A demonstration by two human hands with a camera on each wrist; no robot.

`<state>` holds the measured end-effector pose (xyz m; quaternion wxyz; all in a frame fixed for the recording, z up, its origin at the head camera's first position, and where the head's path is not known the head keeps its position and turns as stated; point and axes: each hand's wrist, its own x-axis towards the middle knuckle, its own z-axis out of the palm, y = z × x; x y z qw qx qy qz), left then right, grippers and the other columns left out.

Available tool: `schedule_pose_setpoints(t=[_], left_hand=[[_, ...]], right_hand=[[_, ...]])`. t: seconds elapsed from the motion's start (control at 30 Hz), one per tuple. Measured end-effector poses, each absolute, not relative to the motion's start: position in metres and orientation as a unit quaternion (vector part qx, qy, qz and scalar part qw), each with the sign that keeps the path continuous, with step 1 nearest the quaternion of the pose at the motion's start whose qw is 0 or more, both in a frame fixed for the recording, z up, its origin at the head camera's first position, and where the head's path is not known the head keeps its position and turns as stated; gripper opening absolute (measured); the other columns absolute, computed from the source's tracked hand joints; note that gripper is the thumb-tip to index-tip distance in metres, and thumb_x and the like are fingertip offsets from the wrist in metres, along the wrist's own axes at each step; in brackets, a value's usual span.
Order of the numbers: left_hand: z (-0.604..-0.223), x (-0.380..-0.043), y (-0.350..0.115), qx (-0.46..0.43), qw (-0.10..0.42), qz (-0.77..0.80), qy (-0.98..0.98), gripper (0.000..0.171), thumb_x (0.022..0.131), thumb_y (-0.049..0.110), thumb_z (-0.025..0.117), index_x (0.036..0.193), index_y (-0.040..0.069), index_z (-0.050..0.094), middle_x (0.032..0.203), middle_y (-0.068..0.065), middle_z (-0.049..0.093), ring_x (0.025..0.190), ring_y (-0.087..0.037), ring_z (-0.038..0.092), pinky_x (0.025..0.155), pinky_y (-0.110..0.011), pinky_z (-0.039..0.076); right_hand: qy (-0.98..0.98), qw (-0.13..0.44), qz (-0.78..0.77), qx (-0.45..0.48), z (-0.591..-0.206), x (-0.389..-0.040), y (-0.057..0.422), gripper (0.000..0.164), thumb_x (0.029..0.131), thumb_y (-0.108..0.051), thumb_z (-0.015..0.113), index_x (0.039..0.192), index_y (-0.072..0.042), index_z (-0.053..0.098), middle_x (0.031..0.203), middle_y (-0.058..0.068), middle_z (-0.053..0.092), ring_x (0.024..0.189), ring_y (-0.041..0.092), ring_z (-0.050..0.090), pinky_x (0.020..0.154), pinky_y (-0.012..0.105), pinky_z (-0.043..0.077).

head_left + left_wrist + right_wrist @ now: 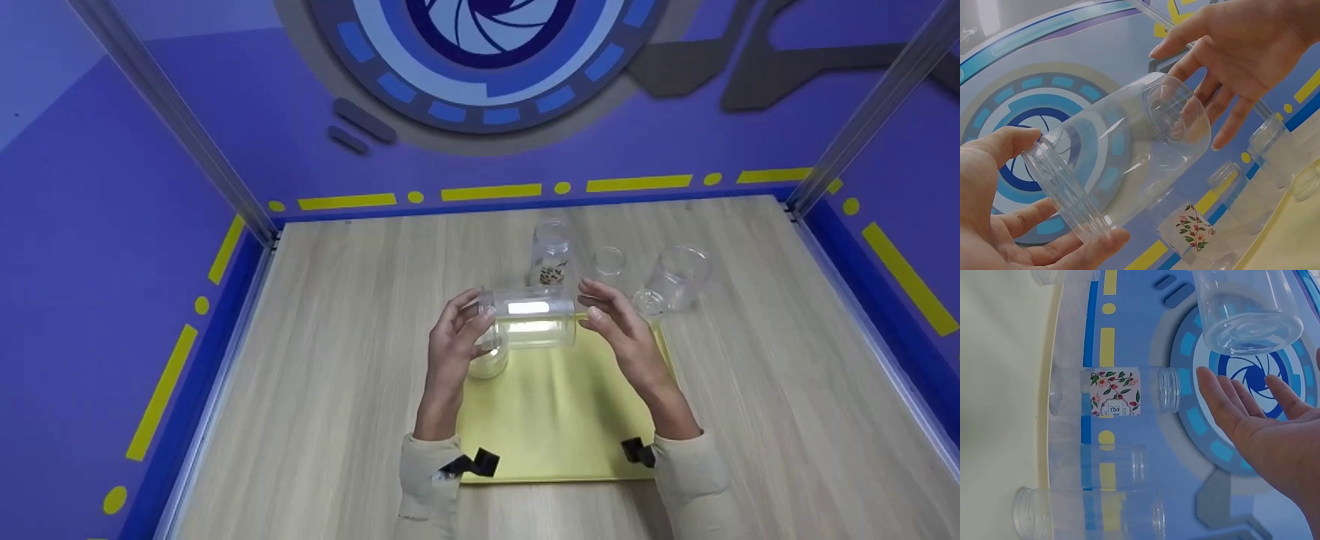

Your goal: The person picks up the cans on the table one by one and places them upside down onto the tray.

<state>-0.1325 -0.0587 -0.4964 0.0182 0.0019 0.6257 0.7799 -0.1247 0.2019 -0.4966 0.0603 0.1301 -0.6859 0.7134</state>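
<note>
A clear plastic jar (536,319) is held sideways above the yellow mat (555,420). My left hand (454,337) grips it round the ridged neck end, thumb on one side and fingers on the other. Through its clear wall (1129,135) the wall behind shows, and no contents are visible. The right hand (626,341) is beside the jar's base with fingers spread and palm turned toward it. In the right wrist view a gap shows between this hand (1269,422) and the jar's base (1252,332). Another clear jar (489,364) stands on the mat below the left hand.
Behind the mat stand a clear jar with a floral label (1114,391), a small clear jar (609,261) and a wider clear jar (679,277). The wooden table (337,360) is enclosed by blue-purple panels (465,172) and metal posts.
</note>
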Motion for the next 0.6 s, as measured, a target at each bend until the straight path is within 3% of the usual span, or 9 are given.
schedule_pose_setpoints(t=[0.37,0.6], left_hand=[[-0.494,-0.133,-0.058,0.005,0.017,0.776,0.631,0.061,0.097,0.032,0.074,0.150,0.008,0.057,0.137,-0.015,0.064,0.120,-0.029,0.065,0.084,-0.043,0.060],[-0.496,-0.133,-0.057,0.004,0.016,0.780,0.626,0.059,0.097,0.030,0.074,0.149,0.007,0.057,0.135,-0.016,0.065,0.119,-0.028,0.065,0.083,-0.041,0.060]], right_hand=[[-0.684,0.041,0.718,0.120,-0.493,-0.124,0.194,0.047,0.108,-0.005,0.051,0.152,0.011,0.045,0.147,0.024,0.053,0.132,0.021,0.056,0.103,0.038,0.053],[-0.681,0.029,0.722,0.114,-0.494,-0.123,0.191,0.048,0.107,-0.006,0.051,0.152,0.009,0.045,0.145,0.025,0.055,0.132,0.027,0.057,0.105,0.042,0.051]])
